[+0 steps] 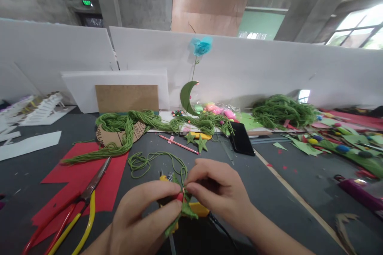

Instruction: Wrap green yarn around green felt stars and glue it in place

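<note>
My left hand (145, 211) is closed, pinching a green star (189, 210) with a small red piece (180, 197) between thumb and forefinger. From the right, my right hand (221, 191) pinches green yarn (181, 166) against the star, its fingertips nearly touching those of the left. The yarn's loose loops run back over the dark table. Partly hidden below both hands is a yellow glue gun (200, 209) with a black cord. Two more green stars (201, 142) lie ahead, beside a pink striped stick (178, 144).
Scissors (89, 191) with red and yellow handles rest on red paper (118, 183) at left. A yarn hank (119, 149) lies behind them. A black phone (241, 138) is at centre right. A green crescent (186, 97) with a blue flower (202, 46) stands before the white partition (239, 67).
</note>
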The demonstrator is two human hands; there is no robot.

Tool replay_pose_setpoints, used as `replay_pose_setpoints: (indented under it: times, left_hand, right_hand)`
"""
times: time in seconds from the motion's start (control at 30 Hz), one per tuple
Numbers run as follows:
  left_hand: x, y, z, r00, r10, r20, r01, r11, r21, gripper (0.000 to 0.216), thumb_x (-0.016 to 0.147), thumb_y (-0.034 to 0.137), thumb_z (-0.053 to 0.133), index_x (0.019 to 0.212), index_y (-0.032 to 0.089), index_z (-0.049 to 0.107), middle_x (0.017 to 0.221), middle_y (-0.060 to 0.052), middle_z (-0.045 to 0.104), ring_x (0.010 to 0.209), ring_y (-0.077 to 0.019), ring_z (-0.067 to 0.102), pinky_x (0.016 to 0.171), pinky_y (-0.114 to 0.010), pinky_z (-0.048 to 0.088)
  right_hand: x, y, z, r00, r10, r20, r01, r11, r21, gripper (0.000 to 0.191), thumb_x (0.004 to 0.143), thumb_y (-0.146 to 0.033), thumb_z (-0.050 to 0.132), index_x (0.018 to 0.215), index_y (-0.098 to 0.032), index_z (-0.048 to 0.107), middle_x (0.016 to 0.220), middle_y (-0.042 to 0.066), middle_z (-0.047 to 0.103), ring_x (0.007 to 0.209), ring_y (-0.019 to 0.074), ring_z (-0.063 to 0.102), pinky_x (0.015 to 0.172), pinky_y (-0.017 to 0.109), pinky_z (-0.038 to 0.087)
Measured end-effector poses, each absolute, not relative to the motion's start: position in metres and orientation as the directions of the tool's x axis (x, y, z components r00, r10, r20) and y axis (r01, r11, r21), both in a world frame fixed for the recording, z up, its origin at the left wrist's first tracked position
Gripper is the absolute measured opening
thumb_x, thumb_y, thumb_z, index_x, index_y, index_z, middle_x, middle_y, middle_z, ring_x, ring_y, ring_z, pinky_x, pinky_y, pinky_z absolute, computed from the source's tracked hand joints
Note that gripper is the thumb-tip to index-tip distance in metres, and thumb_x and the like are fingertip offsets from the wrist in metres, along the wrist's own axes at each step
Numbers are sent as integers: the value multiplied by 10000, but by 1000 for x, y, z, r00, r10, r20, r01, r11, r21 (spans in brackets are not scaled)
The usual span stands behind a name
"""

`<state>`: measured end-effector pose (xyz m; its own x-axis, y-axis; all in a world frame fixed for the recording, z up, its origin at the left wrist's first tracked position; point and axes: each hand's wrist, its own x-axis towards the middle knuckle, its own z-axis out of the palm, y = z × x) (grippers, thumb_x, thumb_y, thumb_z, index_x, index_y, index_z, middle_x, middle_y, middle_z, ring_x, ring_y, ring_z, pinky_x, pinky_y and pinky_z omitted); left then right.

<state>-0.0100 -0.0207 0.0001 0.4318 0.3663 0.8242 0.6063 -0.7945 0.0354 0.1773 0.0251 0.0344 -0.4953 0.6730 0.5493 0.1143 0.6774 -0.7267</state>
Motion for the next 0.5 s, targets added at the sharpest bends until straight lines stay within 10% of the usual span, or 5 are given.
replay_pose_setpoints:
  times: [0.3, 0.5]
  left_hand:
    - [-11, -30, -2, 430, 428, 795, 579, -806, 121, 216, 790, 141, 533, 966, 224, 624, 899, -39, 691, 792, -122, 654, 708, -161, 524]
    - [-4, -25, 0, 278, 440, 854, 491, -829, 267, 229, 700, 90, 611, 905, 194, 611, 909, -42, 670, 791, -129, 647, 723, -171, 521]
  right_hand:
    - [175, 39, 22, -705, 708, 34, -124, -76, -989, 144, 659, -228, 678, 612, -133, 580, 510, -47, 494, 442, 36, 387, 434, 155, 289]
    - [169, 34, 13, -706, 707, -34, -158, -205, -966, 158, 655, -250, 689, 654, -131, 586, 540, -48, 504, 468, 34, 391, 469, 158, 294]
